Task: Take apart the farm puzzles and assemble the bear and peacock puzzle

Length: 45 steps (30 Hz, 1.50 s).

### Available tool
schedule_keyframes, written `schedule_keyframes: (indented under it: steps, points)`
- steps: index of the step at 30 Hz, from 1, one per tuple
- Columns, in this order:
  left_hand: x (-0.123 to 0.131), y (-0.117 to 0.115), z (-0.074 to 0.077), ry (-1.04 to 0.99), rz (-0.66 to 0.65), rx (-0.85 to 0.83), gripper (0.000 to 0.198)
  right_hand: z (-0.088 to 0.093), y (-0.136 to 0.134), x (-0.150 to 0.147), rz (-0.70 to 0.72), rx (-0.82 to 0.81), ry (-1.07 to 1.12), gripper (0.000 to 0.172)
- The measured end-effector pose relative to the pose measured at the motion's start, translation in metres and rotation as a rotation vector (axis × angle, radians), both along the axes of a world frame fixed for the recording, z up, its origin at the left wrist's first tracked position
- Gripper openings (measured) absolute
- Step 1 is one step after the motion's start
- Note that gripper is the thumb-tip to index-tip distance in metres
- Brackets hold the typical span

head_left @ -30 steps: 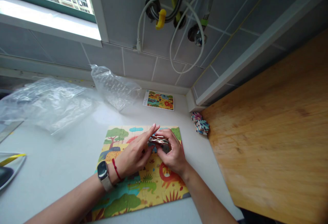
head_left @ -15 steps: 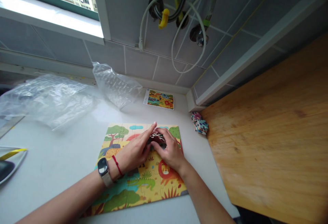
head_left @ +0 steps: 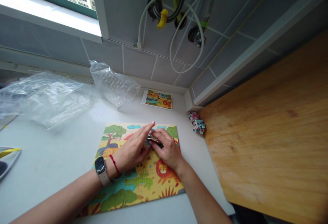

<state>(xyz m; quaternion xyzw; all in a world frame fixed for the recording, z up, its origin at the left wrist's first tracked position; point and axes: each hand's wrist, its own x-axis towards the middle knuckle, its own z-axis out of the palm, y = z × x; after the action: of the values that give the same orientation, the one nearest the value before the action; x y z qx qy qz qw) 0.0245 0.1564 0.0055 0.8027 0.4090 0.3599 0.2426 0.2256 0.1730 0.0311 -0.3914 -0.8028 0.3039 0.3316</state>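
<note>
- A large bag [head_left: 56, 97] and a smaller bag [head_left: 112, 85], both clear, lay by the counter's [head_left: 51, 159] back edge.
- A jigsaw [head_left: 143, 183] lay near the right edge.
- The left hand [head_left: 132, 150] was outstretched at a stack of pieces [head_left: 154, 138]; whether it gripped, I couldn't tell.
- A picture card [head_left: 157, 99] lay toward the back-right corner.
- The right hand [head_left: 167, 150] grasped that stack over the jigsaw.
- A piece pile [head_left: 197, 124] sat at the right edge.

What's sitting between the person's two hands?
In the head view, a small stack of what look like puzzle pieces sits between the left hand and right hand, above the puzzle.
</note>
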Motion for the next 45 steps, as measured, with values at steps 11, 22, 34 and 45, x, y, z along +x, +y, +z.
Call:
schedule_keyframes:
  steps: [11,22,34,45]
  points:
    - [-0.001,0.005,0.001,-0.087,-0.001,-0.04,0.08,0.007,0.012,0.021,-0.197,0.041,-0.025,0.039]
    - [-0.003,0.008,0.007,-0.018,-0.057,-0.029,0.04,0.085,0.116,0.136,-0.433,-0.061,-0.516,0.046]
    - [-0.002,0.008,0.006,-0.002,-0.049,0.008,0.028,0.095,0.168,0.148,-0.128,-0.244,-0.867,0.036]
    - [-0.002,0.008,0.006,-0.006,-0.056,0.021,0.019,0.098,0.181,0.146,-0.006,-0.32,-1.037,0.038]
